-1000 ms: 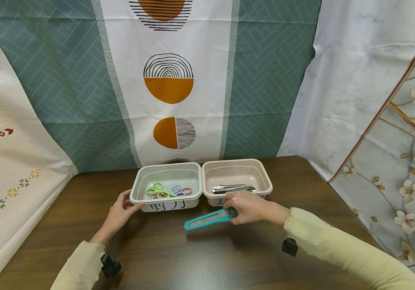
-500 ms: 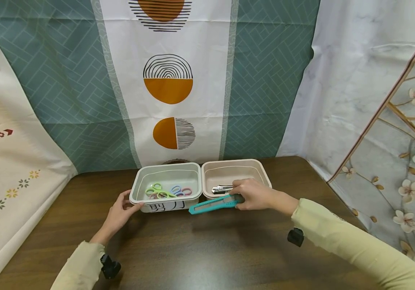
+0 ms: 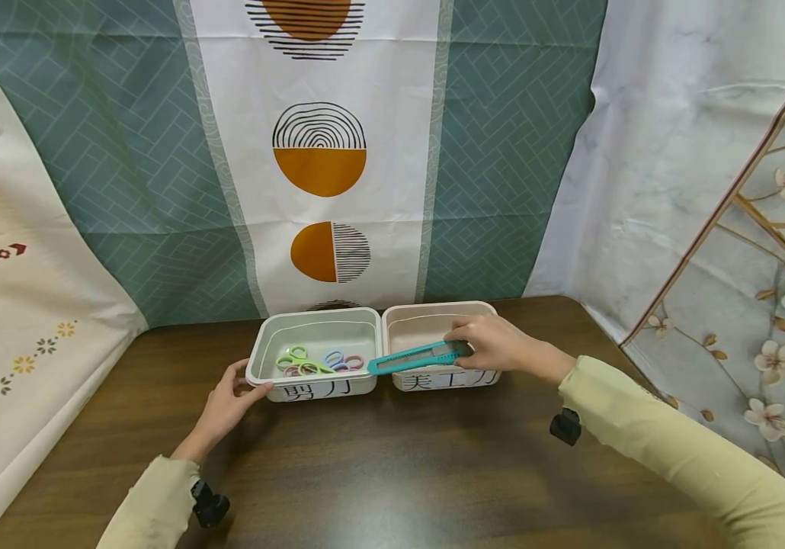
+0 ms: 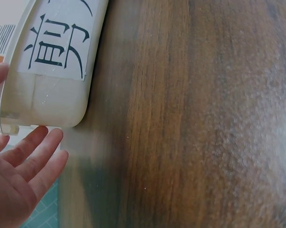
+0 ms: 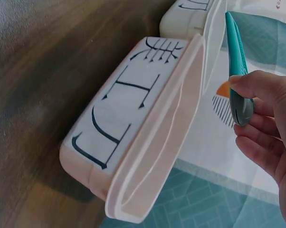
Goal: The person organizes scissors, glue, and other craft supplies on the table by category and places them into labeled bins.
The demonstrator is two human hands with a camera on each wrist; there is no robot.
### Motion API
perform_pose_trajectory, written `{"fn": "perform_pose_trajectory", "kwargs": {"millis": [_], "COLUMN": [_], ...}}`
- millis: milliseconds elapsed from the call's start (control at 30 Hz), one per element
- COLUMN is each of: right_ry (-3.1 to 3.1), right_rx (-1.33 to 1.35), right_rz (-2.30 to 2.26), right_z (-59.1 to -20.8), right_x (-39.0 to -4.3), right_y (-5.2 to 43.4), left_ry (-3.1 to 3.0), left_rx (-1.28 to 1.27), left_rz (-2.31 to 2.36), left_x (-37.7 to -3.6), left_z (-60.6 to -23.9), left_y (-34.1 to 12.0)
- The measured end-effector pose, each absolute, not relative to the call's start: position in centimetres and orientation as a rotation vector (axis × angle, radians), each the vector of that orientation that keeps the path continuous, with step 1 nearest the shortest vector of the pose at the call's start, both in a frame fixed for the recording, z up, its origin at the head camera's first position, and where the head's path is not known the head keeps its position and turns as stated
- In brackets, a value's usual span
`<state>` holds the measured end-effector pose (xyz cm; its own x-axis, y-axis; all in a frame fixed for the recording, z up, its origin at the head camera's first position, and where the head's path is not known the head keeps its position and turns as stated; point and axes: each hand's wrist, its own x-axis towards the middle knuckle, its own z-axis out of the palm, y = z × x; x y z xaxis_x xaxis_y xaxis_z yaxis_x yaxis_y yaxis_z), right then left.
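While right hand (image 3: 491, 345) pinches teal cutter (image 3: 414, 357) over 美工刀 bin (image 3: 502, 358); left hand (image 3: 228, 402) — relaxed — touches 剪刀 bin (image 3: 255, 366)

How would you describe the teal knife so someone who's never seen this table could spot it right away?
On the brown table two small bins sit side by side against the curtain: a grey bin and a pink bin. The teal knife hangs over the pink bin, pinched at one end by the right hand. It is the only long, flat teal bar; the grey bin holds ring-handled scissors.
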<state>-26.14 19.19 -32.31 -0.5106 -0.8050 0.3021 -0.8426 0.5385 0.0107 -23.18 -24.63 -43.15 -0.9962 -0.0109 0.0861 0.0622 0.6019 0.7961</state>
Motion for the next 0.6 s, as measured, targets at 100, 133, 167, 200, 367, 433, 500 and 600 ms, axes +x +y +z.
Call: {"fn": "perform_pose_trajectory", "kwargs": {"millis": [100,133,167,200,367,433,500,600], "right_ry": [-2.502,-2.500,-2.500,-2.499,-2.514,-2.515,-2.517,-2.534], "right_rx": [1.366,1.361,1.354,1.348,1.292,1.268,1.247,1.211], "right_rz": [0.191,0.189,0.189,0.192,0.222,0.234,0.244,0.237], "right_z": [-32.0,-31.9,-31.8,-31.8,-31.6,-31.6,-31.7,-31.7], "right_x": [-26.4,-26.5,-26.5,-26.6,-27.1,-27.4,-27.7,-28.0], "right_y": [19.5,19.6,19.6,19.7,20.5,20.9,21.2,21.6], "left_ry": [-2.739,-2.738,-2.738,-2.738,-2.733,-2.733,-2.735,-2.739], "left_rx": [-0.041,-0.039,-0.039,-0.037,-0.043,-0.044,-0.041,-0.036], "left_rz": [-1.363,-1.365,-1.365,-1.365,-1.373,-1.376,-1.374,-1.370], "left_x": [-23.2,-23.2,-23.2,-23.2,-23.2,-23.2,-23.2,-23.2], "left_z": [-43.1,-43.1,-43.1,-43.1,-43.1,-43.2,-43.2,-43.2], "left_y": [-24.6,-24.6,-24.6,-24.6,-24.6,-24.6,-24.7,-24.7]}}
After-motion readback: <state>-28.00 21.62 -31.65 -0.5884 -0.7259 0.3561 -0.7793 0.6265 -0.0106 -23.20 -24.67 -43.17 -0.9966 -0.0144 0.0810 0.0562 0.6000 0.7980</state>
